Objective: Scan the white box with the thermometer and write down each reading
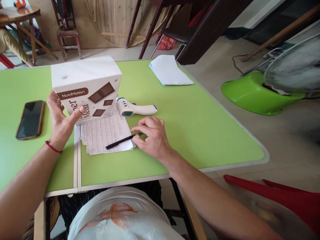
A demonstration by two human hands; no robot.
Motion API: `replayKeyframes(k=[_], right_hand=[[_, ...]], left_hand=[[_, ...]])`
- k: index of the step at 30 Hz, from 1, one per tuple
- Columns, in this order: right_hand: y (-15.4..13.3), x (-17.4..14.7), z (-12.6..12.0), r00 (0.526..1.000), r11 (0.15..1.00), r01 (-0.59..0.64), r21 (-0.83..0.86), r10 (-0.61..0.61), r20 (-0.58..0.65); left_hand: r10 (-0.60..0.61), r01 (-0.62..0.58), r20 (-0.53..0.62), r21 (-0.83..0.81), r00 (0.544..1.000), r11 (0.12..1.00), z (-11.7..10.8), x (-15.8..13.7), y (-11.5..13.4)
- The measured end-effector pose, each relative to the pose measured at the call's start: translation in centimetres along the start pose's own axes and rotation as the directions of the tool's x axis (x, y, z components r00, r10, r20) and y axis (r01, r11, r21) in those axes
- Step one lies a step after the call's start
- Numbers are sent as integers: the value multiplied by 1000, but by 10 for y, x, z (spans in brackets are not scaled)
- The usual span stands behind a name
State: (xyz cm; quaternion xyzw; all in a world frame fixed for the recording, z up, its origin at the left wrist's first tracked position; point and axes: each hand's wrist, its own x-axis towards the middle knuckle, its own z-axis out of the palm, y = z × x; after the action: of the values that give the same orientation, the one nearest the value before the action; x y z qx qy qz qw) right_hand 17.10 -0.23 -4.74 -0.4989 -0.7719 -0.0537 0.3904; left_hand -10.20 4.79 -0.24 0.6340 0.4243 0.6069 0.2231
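**White shirt (pixel 117 223) up front, green tabletop (pixel 212 140) beyond**

Left hand (pixel 61 121) has the NutriMotion box (pixel 83 88), thumb on front, fingers round its left side. Right hand (pixel 152 136) pinches a black pen (pixel 120 141) across handwritten sheets (pixel 103 133), nearer than the box. Infrared thermometer (pixel 137 109) sits right of that box, smartphone (pixel 30 119) off left.
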Motion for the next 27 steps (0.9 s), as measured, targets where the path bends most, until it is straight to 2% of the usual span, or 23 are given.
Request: replayKeyframes(k=[2, 5, 8, 10, 14, 17, 19, 25, 27], right_hand=[[-1, 1, -1, 1000, 1000, -25, -11, 25, -11], [-3, 10, -8, 999, 999, -33, -27, 33, 17], [-5, 35, -22, 990, 998, -5, -59, 13, 142], [-3, 58, -31, 964, 993, -1, -118, 33, 264], [10, 97, -34, 850, 972, -6, -234, 128, 511], [23, 103, -22, 733, 964, -28, -263, 199, 650], [30, 99, -13, 680, 962, -47, -268, 227, 697], [36, 88, -7, 663, 966, -84, -244, 237, 710], [33, 88, -9, 695, 970, -124, -209, 235, 680]], left_hand=[[-52, 58, 76, -78, 996, 995, 2, 1, -3], [-138, 148, 98, -94, 986, 985, 5, 1, -4], [-174, 184, 99, -101, 980, 978, 6, 1, -5], [-184, 195, 111, -103, 977, 975, 5, 1, -7], [-215, 226, 128, -78, 968, 971, 1, 2, -8], [-215, 228, 144, -82, 966, 970, 0, 3, -6], [-214, 229, 157, -86, 964, 970, 0, 3, -6], [-227, 256, 225, -110, 948, 960, 0, 5, -5], [-203, 231, 227, -103, 952, 967, -1, 5, -6]])
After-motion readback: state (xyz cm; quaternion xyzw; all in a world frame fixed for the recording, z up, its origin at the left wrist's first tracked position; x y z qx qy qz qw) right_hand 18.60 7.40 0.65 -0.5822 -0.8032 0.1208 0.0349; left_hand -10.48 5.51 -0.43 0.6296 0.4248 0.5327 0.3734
